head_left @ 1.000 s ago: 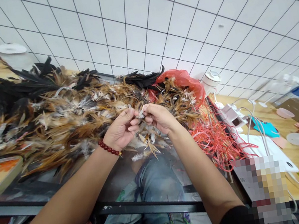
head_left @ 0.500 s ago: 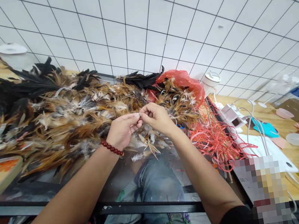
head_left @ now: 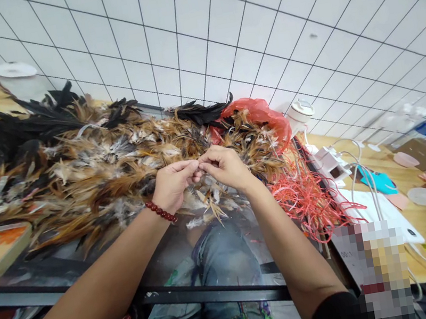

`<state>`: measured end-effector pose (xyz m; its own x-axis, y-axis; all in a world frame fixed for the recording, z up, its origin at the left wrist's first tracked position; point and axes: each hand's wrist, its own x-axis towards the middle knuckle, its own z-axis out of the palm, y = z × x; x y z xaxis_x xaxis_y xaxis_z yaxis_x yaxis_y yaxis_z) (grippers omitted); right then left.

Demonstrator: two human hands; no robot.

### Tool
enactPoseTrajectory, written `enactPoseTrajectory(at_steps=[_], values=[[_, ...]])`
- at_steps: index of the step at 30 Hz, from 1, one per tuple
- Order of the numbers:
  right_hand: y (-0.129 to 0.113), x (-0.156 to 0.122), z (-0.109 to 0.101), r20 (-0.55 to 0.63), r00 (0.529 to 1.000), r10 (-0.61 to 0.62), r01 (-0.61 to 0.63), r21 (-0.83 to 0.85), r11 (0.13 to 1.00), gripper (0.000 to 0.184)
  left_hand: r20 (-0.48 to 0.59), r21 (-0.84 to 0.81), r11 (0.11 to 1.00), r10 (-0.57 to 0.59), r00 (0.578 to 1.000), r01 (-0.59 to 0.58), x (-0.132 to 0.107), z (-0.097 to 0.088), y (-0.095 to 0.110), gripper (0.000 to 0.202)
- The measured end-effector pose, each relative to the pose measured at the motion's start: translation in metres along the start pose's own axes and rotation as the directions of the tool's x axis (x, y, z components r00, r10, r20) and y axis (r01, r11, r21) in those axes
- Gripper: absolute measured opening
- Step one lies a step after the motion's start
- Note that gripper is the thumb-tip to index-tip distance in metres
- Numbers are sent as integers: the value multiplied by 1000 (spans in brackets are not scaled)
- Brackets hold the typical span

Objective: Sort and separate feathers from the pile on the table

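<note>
the left hand (head_left: 172, 186) and right hand (head_left: 226, 168) meet with fingertips pinched narrow, likely to steady something small; i cannot tell what, since the fingers hide it. the brown feathers (head_left: 95, 183) lie heaped beneath and beyond the 2 hands, probably for easy reach, while the red strands (head_left: 298, 197) sit tangled to the right, perhaps kept aside from the heap. 1 second ago a whitish bit showed between the fingertips; now it is out of sight.
</note>
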<state>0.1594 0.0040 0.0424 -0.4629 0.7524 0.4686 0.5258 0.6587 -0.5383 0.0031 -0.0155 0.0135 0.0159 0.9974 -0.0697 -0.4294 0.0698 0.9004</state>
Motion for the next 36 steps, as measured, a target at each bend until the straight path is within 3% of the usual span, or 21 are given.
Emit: enactPoseTrajectory(at_steps=[5, 10, 15, 21, 25, 31, 33, 36], values=[[5, 1, 2, -119, 990, 79, -87, -57, 995, 16, -44, -3, 1000, -21, 999, 21, 1, -1, 0, 22], [6, 1, 9, -58, 987, 148, -151, -38, 988, 11, -17, 32, 999, 8, 1000, -7, 1, -1, -4, 27], [-1, 2, 11, -95, 991, 93, -95, -17, 995, 12, 16, -27, 998, -60, 998, 61, 2, -2, -4, 24], [-2, 2, 7, -13, 1000, -9, 10, 105, 994, 10, 106, -193, 943, -255, 961, 271, 5, -6, 5, 6], [1, 2, 7, -31, 999, -36, 41, 201, 979, 11, 142, -244, 914, -296, 945, 323, 7, -6, 7, 10], [3, 2, 0, -90, 984, 151, -105, 392, 914, 17, 6, -228, 916, -337, 942, 329, 11, -9, 3, 14], [5, 1, -5, -95, 970, 223, -168, 402, 900, 18, -40, -245, 914, -342, 939, 323, 12, -9, 4, 14], [7, 0, -8, -89, 954, 285, -236, 361, 902, 16, -29, -235, 932, -289, 957, 275, 10, -9, 5, 13]])
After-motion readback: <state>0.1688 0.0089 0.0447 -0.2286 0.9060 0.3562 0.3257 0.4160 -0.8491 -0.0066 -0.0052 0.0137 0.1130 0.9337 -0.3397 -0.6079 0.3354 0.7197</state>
